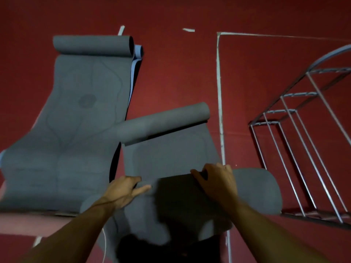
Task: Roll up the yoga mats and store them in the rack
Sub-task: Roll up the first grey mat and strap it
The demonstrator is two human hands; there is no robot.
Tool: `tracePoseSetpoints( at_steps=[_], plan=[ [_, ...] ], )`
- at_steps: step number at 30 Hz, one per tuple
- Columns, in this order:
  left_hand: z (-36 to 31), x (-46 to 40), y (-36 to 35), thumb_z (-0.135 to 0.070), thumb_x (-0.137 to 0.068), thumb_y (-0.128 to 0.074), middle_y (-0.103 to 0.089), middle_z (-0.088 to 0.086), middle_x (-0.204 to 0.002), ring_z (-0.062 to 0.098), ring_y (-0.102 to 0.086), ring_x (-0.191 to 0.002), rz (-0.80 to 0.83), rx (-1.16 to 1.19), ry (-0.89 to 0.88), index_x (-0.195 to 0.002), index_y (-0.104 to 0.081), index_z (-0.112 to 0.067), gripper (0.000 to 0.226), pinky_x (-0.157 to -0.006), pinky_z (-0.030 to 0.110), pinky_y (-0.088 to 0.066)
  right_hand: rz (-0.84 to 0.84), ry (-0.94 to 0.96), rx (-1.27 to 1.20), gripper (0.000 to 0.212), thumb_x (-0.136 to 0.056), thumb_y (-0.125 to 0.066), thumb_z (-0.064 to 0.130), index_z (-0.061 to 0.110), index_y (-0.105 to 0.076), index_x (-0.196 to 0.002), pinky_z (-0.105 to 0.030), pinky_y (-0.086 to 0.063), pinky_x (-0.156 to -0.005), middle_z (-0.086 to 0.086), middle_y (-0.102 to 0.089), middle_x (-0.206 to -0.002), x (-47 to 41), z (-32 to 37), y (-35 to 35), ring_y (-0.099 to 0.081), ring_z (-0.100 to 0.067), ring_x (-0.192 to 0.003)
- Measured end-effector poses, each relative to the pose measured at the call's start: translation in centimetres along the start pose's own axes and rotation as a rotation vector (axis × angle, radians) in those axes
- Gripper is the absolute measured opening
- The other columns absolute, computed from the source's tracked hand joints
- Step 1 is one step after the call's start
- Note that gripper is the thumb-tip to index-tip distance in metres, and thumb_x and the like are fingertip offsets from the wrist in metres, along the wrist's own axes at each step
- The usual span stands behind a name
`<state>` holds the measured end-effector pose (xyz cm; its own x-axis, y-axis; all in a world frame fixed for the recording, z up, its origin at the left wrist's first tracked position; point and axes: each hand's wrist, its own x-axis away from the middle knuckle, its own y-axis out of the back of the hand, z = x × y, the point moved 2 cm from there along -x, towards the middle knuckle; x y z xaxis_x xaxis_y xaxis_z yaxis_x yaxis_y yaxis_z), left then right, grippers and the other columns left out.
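- We see both forearms reach forward and down from the bottom edge, side by side, onto the near grey mat [171, 154] spread on the red floor [180, 76].
- Our left hand [123, 190] lies knuckles up on the near rolled edge of that mat, index finger stretched toward the right hand; whether the other fingers curl under the edge we cannot tell, since the picture is blurred there.
- Our right hand [216, 179] sits a little ahead of the left, fingers curled over the top of the mat's turned-up edge, thumb pointing left along it, so it grasps the mat.
- Between the two hands the lifted fold of the mat shows dark, in shadow.
- Beyond the fingertips the same mat runs away flat and ends in a curled far end [165, 124] that lies tilted, its right end farther from us.
- To the left of the left hand a second grey mat [76, 120] lies unrolled, its far end curled too; a blue mat [137, 54] peeps out along its right edge.
- To the right of the right hand, well apart, stands the metal rack [303, 130], an open wire frame.
- A white tape line [220, 95] on the floor runs between the near mat and the rack.
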<state>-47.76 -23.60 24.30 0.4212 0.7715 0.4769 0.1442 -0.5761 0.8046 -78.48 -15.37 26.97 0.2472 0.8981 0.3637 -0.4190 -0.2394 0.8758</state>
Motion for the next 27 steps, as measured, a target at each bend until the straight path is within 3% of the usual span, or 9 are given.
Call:
tracePoseSetpoints(
  at_steps=[2, 7, 11, 16, 21, 27],
  plan=[
    [0.8, -0.6, -3.4, -0.084, -0.091, -0.019, -0.054, -0.002, -0.055, 0.008, -0.053, -0.056, -0.124, 0.072, 0.052, -0.062, -0.051, -0.014, 0.083, -0.057, 0.030, -0.038, -0.039, 0.051, 0.024, 0.055, -0.094, -0.040, 0.076, 0.027, -0.057, -0.075, -0.032, -0.038, -0.089, 0.010, -0.057, -0.071, -1.3, -1.3, -2.9, -0.053, -0.010, -0.073],
    [1.6, -2.4, -8.2, -0.076, -0.092, -0.036, -0.034, -0.002, -0.043, 0.014, -0.039, -0.044, -0.212, 0.201, 0.015, -0.050, -0.035, -0.016, 0.073, -0.053, 0.036, -0.034, -0.194, 0.099, 0.068, 0.063, -0.094, -0.037, 0.077, 0.022, -0.053, -0.069, -0.036, -0.038, -0.087, 0.005, -0.053, -0.068, -1.6, -3.4, -7.1, -0.047, -0.014, -0.073],
    [0.1, -0.4, -6.8, -0.078, -0.092, -0.040, -0.035, 0.001, -0.043, 0.014, -0.039, -0.042, -0.336, 0.137, -0.066, -0.049, -0.034, -0.017, 0.075, -0.051, 0.041, -0.038, -0.406, 0.101, 0.056, 0.063, -0.093, -0.041, 0.077, 0.022, -0.048, -0.063, -0.036, -0.037, -0.083, 0.007, -0.049, -0.062, 2.6, -3.8, -5.8, -0.047, -0.017, -0.070],
    [-2.9, 8.8, -2.0, -0.088, -0.085, -0.037, -0.049, 0.008, -0.047, 0.025, -0.054, -0.050, -0.470, 0.095, -0.125, -0.050, -0.040, -0.019, 0.077, -0.051, 0.044, -0.045, -0.603, 0.108, 0.056, 0.067, -0.090, -0.037, 0.080, 0.022, -0.042, -0.057, -0.039, -0.038, -0.083, 0.006, -0.044, -0.057, 12.9, -1.3, -0.4, -0.044, -0.019, -0.067],
    [-4.1, 19.3, 2.3, -0.089, -0.082, -0.042, -0.050, 0.004, -0.048, 0.021, -0.054, -0.053, -0.554, 0.066, -0.206, -0.051, -0.042, -0.015, 0.080, -0.056, 0.041, -0.046, -0.715, 0.098, 0.015, 0.065, -0.087, -0.038, 0.083, 0.026, -0.034, -0.056, -0.041, -0.042, -0.086, 0.006, -0.046, -0.059, 23.7, 2.1, 2.1, -0.047, -0.021, -0.067],
    [-3.1, 30.0, 2.1, -0.081, -0.087, -0.046, -0.049, 0.011, -0.053, 0.026, -0.053, -0.056, -0.609, 0.048, -0.180, -0.053, -0.040, -0.015, 0.075, -0.058, 0.042, -0.042, -0.689, 0.123, 0.062, 0.077, -0.084, -0.039, 0.089, 0.018, -0.046, -0.056, -0.039, -0.041, -0.061, -0.001, -0.054, -0.059, 33.1, 5.3, 2.5, -0.061, -0.028, -0.067]
  ],
)
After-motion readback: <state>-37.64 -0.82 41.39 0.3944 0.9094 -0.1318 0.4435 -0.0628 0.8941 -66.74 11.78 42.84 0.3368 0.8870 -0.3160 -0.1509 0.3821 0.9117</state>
